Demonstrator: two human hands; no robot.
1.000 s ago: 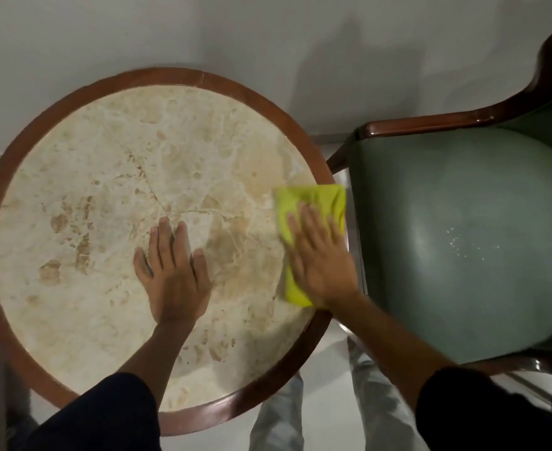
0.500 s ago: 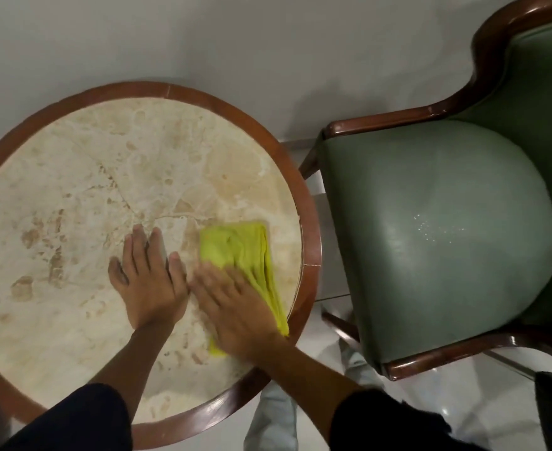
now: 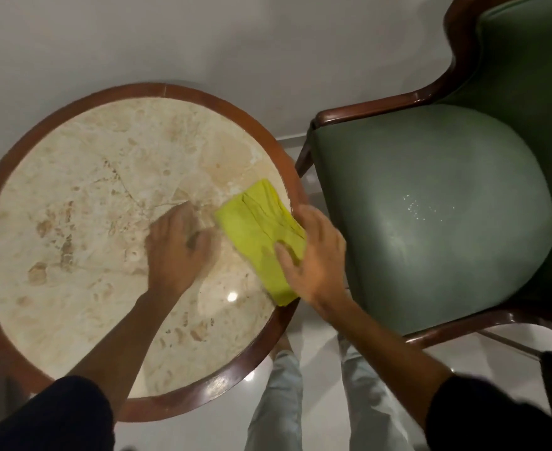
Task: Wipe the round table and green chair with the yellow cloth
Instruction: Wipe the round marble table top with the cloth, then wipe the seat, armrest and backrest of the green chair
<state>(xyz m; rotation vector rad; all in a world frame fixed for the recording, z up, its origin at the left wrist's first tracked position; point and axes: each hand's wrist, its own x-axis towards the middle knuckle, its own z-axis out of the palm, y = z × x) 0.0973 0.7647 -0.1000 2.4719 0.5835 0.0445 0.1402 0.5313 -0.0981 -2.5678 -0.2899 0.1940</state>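
The round table [image 3: 82,196] has a beige marble top inside a dark wooden rim. A folded yellow cloth [image 3: 258,232] lies at its right edge and partly overhangs the rim. My right hand [image 3: 313,255] grips the cloth's right side, thumb on top and fingers around the edge. My left hand [image 3: 178,245] rests on the marble just left of the cloth, blurred, fingers loosely curled. The green chair [image 3: 431,222] stands right of the table, with a padded seat, wooden arms and a few pale specks on the cushion.
A pale wall [image 3: 203,40] runs behind the table and chair. My legs in light trousers [image 3: 278,402] stand on glossy floor tiles between the two. A narrow gap separates the table rim from the chair arm [image 3: 304,157].
My right hand has slid the cloth from the table's middle back to its right edge and now grips it from the side. My left hand shifted right and curled. The view pulled back.
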